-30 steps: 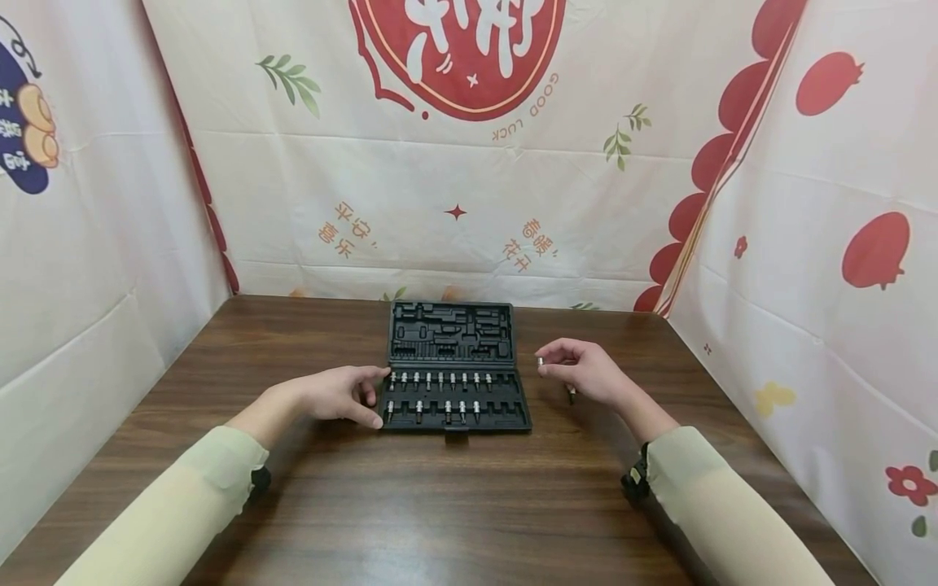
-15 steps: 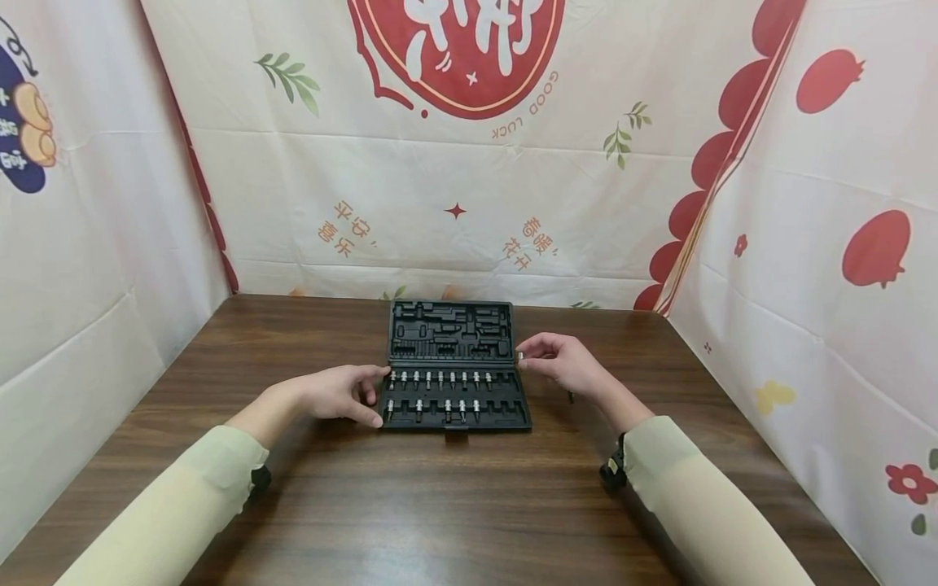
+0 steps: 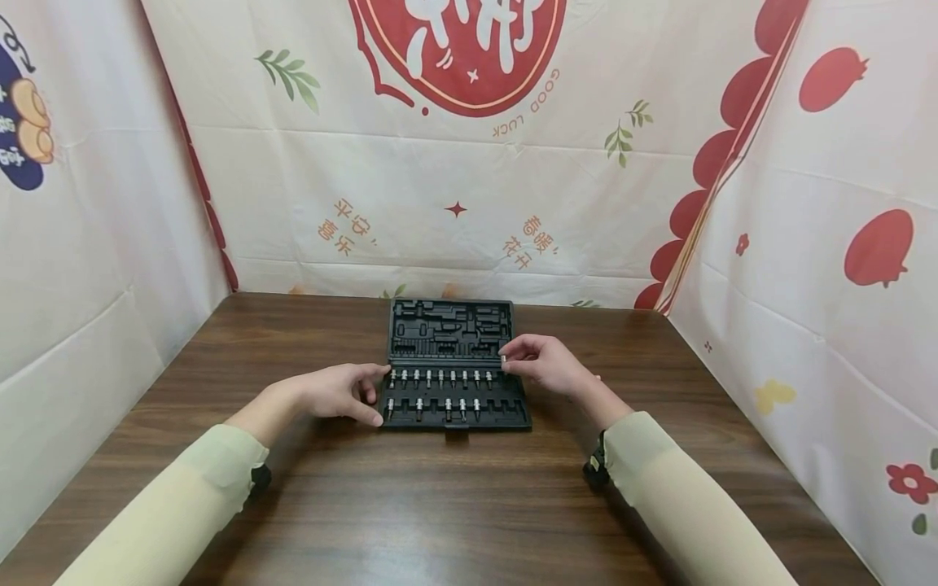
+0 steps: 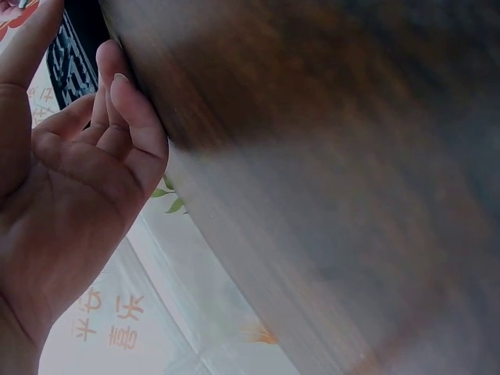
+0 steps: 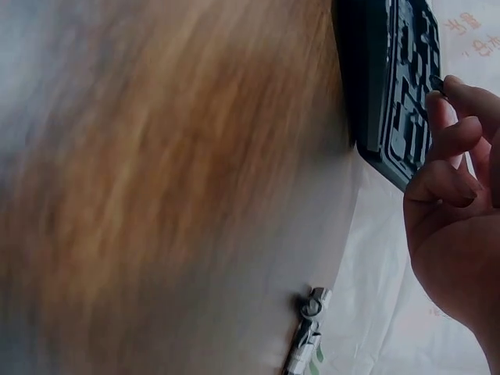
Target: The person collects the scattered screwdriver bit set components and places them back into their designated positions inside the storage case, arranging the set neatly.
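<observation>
A black plastic socket case lies unfolded on the table, its moulded lid leaning up at the back. Two rows of silver bit sockets stand in its tray, with bare slots at the right of the front row. My left hand rests at the tray's left edge, thumb by the front corner and index finger near the hinge; its other fingers bend loosely. Between thumb and fingertips my right hand pinches a small silver bit socket over the tray's right side, near the hinge. Its lower end is dark in the right wrist view.
On the brown wooden table, more silver bit sockets lie right of the case, seen in the right wrist view and mostly hidden by my right arm in the head view. Printed cloth walls the table at back and sides.
My right hand has moved left with the bit socket, from beside the case to over its right side. The left hand has stayed at the case's left edge.
</observation>
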